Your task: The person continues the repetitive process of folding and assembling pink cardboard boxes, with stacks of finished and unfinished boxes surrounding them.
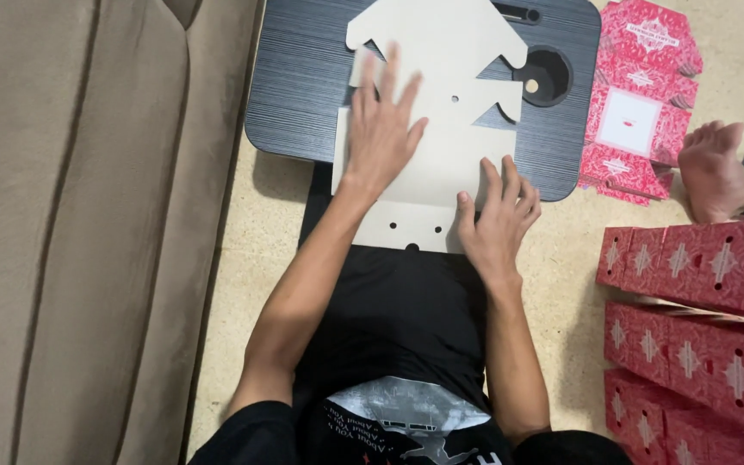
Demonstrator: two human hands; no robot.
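Note:
A flat die-cut cardboard box blank [441,95], plain beige side up, lies on a small dark lap table [303,77]. Its near edge overhangs the table toward my lap. My left hand [381,129] presses flat on the blank's left part with fingers spread. At the blank's near right edge rests my right hand [499,215], fingers bent over a flap. Neither hand grips anything.
A stack of flat red patterned box blanks [639,112] lies right of the table. Several folded red boxes [699,267] stand in rows at the right. Someone's bare foot [712,168] rests between them. A beige sofa [88,232] fills the left side. The table has a round cup hole [544,76].

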